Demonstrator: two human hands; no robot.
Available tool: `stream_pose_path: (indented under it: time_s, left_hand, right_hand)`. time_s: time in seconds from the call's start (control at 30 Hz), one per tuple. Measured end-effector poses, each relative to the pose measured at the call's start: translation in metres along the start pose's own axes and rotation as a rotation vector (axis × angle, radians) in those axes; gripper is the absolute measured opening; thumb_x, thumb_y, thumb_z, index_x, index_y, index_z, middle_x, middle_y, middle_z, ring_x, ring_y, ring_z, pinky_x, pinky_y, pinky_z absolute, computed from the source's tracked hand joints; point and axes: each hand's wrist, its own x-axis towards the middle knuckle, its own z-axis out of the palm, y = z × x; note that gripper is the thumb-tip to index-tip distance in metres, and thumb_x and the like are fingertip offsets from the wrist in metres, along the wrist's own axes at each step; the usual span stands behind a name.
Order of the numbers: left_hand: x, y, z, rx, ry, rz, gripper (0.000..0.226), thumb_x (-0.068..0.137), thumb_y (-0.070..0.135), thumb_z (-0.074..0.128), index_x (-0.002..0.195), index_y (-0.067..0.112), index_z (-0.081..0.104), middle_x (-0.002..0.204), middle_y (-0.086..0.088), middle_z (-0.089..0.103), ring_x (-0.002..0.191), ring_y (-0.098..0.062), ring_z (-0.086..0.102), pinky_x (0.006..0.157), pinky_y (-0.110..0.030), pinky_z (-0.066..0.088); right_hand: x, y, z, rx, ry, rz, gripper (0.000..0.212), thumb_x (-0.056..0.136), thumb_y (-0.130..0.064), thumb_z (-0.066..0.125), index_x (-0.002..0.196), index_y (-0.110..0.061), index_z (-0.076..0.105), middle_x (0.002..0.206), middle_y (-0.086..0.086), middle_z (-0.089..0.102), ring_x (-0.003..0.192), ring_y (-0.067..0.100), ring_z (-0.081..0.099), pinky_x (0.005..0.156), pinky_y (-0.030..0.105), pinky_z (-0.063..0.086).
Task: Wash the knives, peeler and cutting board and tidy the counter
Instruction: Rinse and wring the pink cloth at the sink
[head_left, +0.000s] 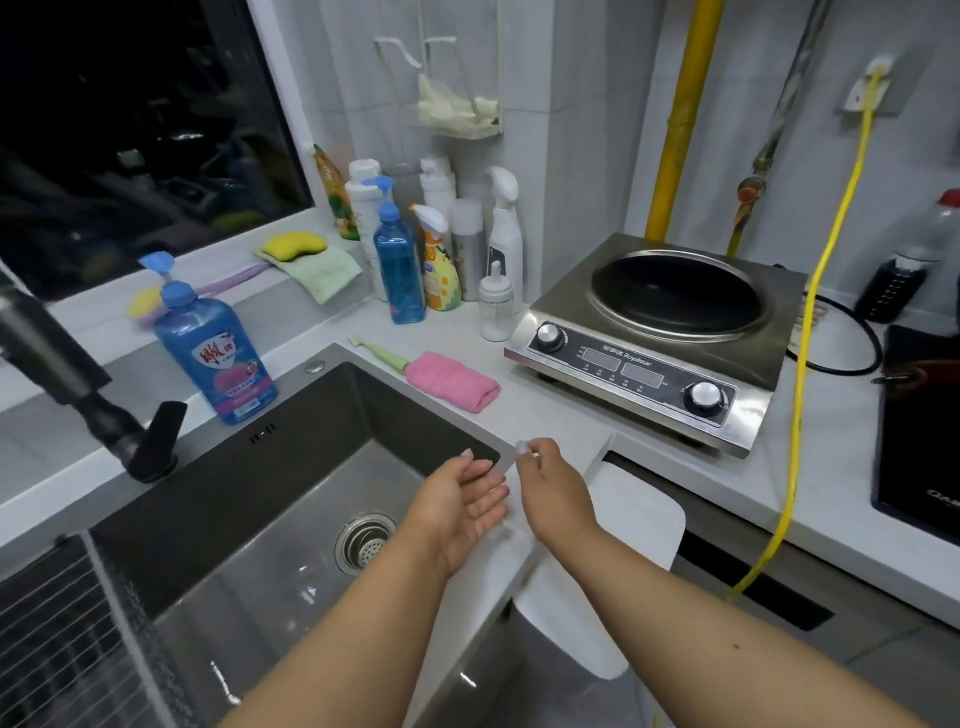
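While the tall blue dish-soap bottle (215, 358) stands behind the dark steel sink (291, 415) and a rolled pink cloth (452, 380) lies beside a steel induction cooker (660, 332), my hands meet at the sink's right rim. The white plastic cutting board (602, 561) hangs over the counter edge, tilted and looking clean. My left hand (462, 514) is palm-up, fingers straight. My right hand (550, 483) hovers over the board, thumb and forefinger pinched together; on what, I cannot tell.
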Motion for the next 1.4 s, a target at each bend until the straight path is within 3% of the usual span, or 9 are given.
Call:
stream_pose_path:
  time_s: [0.17,0.33,0.4,0.6,0.83,1.07,1.2,1.3,1.4]
  left_hand:
    - [-0.018,0.024,-0.036,0.000,0.016,0.037,0.030,0.099,0.031,0.047,0.108,0.005,0.060,0.120,-0.019,0.060,0.117,-0.033,0.056,0.099,-0.042,0.046]
    - [-0.039,0.045,-0.074,0.028,0.011,0.071,0.028,0.099,0.031,0.046,0.097,0.008,0.061,0.118,-0.018,0.061,0.094,-0.025,0.062,0.076,-0.035,0.050]
    - [-0.047,0.054,-0.089,0.042,0.010,0.082,0.028,0.099,0.032,0.045,0.095,0.009,0.061,0.116,-0.017,0.061,0.093,-0.025,0.062,0.072,-0.034,0.050]
    - [-0.061,0.076,-0.127,0.067,-0.003,0.096,0.028,0.099,0.032,0.045,0.091,0.009,0.060,0.116,-0.018,0.061,0.106,-0.030,0.059,0.086,-0.039,0.048]
    - [-0.050,0.093,-0.146,0.047,0.015,0.105,0.028,0.098,0.031,0.048,0.098,0.007,0.062,0.115,-0.019,0.063,0.100,-0.029,0.063,0.082,-0.039,0.052]
    - [-0.003,0.115,-0.132,-0.004,0.084,0.116,0.031,0.099,0.031,0.047,0.106,0.005,0.062,0.119,-0.019,0.063,0.110,-0.032,0.061,0.088,-0.042,0.051]
    - [0.038,0.127,-0.103,-0.053,0.117,0.098,0.034,0.099,0.032,0.046,0.113,0.004,0.061,0.122,-0.019,0.062,0.113,-0.033,0.060,0.083,-0.040,0.052]
    - [0.070,0.132,-0.079,-0.075,0.140,0.080,0.037,0.099,0.031,0.045,0.118,0.003,0.059,0.121,-0.019,0.061,0.115,-0.034,0.058,0.091,-0.043,0.049]
    - [0.096,0.135,-0.059,-0.077,0.182,0.054,0.035,0.100,0.031,0.044,0.115,0.004,0.059,0.118,-0.018,0.062,0.113,-0.033,0.059,0.094,-0.043,0.048]
  right_hand:
    - [-0.006,-0.028,0.033,-0.060,-0.019,-0.062,0.031,0.100,-0.043,0.032,0.094,-0.016,0.047,0.082,-0.001,0.055,0.080,0.020,0.054,0.063,0.030,0.035]
    - [-0.017,-0.051,0.066,-0.114,-0.022,-0.088,0.044,0.100,-0.047,0.028,0.098,-0.013,0.054,0.084,0.001,0.059,0.082,0.020,0.058,0.071,0.032,0.044]
    - [-0.020,-0.060,0.079,-0.128,-0.024,-0.093,0.046,0.099,-0.048,0.027,0.099,-0.011,0.054,0.088,0.004,0.060,0.086,0.023,0.058,0.075,0.034,0.045]
    - [-0.021,-0.081,0.114,-0.195,-0.015,-0.117,0.042,0.100,-0.046,0.028,0.092,-0.012,0.050,0.089,0.006,0.060,0.087,0.026,0.057,0.073,0.033,0.040]
    - [0.005,-0.079,0.117,-0.291,0.014,-0.133,0.045,0.101,-0.046,0.025,0.082,-0.013,0.049,0.077,0.004,0.055,0.077,0.025,0.052,0.066,0.032,0.036]
    - [0.097,-0.079,0.095,-0.368,-0.009,-0.114,0.034,0.102,-0.035,0.032,0.099,-0.010,0.055,0.094,0.011,0.060,0.077,0.020,0.052,0.068,0.029,0.039]
    - [0.160,-0.079,0.082,-0.432,-0.028,-0.121,0.029,0.098,-0.033,0.042,0.107,-0.010,0.057,0.105,0.012,0.063,0.087,0.026,0.055,0.072,0.030,0.039]
    - [0.199,-0.075,0.080,-0.513,-0.066,-0.108,0.033,0.096,-0.029,0.043,0.120,-0.010,0.055,0.119,0.012,0.059,0.106,0.030,0.056,0.081,0.032,0.043]
    - [0.228,-0.065,0.084,-0.652,-0.144,-0.124,0.035,0.095,-0.031,0.042,0.119,-0.008,0.054,0.120,0.013,0.057,0.110,0.031,0.053,0.088,0.037,0.045]
